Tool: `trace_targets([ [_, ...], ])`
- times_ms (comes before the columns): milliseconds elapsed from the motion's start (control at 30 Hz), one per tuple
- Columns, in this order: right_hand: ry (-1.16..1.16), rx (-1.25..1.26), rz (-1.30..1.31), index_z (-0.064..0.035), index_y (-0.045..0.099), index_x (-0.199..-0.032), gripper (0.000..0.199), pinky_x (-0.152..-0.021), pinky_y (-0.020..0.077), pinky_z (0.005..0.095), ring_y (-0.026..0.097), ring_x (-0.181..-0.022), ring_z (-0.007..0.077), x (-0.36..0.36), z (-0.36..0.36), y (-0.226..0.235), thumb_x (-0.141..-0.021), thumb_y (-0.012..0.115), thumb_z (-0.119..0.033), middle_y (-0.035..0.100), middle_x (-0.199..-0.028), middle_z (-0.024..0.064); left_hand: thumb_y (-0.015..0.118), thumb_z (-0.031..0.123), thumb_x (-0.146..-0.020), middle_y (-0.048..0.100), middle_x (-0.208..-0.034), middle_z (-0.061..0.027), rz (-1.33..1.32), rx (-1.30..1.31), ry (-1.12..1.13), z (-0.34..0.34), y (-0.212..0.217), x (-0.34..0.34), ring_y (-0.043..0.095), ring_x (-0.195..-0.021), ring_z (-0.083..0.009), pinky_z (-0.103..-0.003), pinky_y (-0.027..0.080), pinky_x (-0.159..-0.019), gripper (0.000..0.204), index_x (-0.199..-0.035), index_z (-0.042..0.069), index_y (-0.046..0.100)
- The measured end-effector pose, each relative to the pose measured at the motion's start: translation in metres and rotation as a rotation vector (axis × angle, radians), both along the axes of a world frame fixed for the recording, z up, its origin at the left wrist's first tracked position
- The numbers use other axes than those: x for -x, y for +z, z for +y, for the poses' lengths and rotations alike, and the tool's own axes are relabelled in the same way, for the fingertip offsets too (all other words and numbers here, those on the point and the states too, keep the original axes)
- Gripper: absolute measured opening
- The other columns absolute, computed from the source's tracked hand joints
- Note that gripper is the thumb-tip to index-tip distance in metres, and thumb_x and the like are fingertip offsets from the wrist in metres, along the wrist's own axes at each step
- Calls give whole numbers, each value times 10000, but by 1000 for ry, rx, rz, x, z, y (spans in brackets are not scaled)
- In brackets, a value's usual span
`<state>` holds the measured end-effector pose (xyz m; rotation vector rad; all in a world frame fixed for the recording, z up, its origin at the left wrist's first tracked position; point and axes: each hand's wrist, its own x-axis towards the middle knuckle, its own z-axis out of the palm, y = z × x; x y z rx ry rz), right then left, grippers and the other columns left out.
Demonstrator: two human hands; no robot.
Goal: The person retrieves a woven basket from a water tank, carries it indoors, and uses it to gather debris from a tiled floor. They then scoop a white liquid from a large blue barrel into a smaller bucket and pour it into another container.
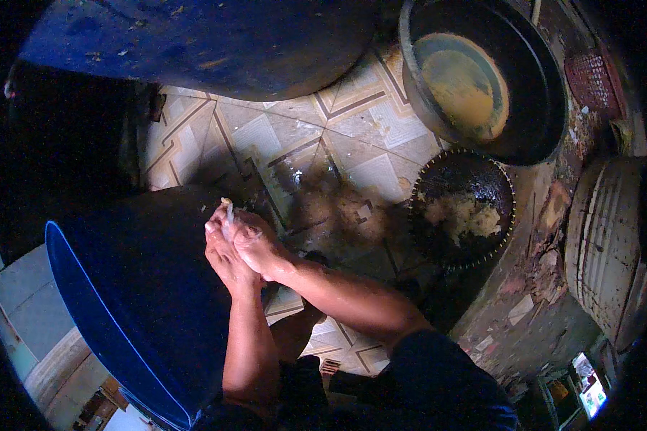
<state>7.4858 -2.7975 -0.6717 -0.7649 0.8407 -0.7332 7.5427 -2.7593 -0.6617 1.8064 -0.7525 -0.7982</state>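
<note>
My left hand [223,260] and my right hand [254,241] are pressed together at centre left, fingers closed round each other. A small whitish, wet-looking piece [228,209] pokes out at the top between them; its kind cannot be made out, and whatever else lies inside the palms is hidden. Both hands are up beside a large dark blue tub [86,276], near its right side. To the right, apart from the hands, a round dark sieve-like basket [474,248] with a stitched rim holds pale, clumpy matter [464,219].
A big black tub [543,93] at the far right contains a basin [497,86] with yellowish-brown content. A large blue surface [194,43] spans the far left. The patterned tile floor [266,136] looks wet. A ribbed pale container [604,244] and a reddish basket [592,82] line the right side.
</note>
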Motion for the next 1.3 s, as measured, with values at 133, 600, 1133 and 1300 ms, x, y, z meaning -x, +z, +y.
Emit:
trace_targets([
  [133,114,98,3,-25,627,-1137,337,-917,481,373,624,-1053,259,-14,-1,-5,-1038,503,-321,656,-1177,134,369,391,-1099,676,-1150,-107,-43,53,66,2,-7,-9,621,-1041,-172,-316,483,-929,493,-1211,-16,623],
  [600,-141,-92,483,-52,661,-1136,420,-914,474,387,594,-1010,229,194,40,-113,-1045,440,-397,646,-1090,105,410,544,-1028,65,-1642,-258,-296,-346,-728,15,-21,62,109,-1522,-410,-473,164,-1208,764,-1606,122,142],
  [1133,377,762,1147,-67,595,-1269,476,-968,415,538,551,-1152,412,206,151,-252,-936,608,-407,569,-1302,199,500,537,-980,501,-1467,-114,-333,-699,-1895,53,7,117,485,-1326,-344,-584,382,-1062,581,-1435,176,509],
  [1300,482,766,1370,-75,618,-1262,491,-1075,310,596,500,-1258,402,174,159,-311,-927,597,-433,554,-1370,171,540,520,-968,552,-1406,-141,-324,-742,-1828,49,11,107,522,-1290,-330,-534,410,-1048,503,-1264,126,640],
])
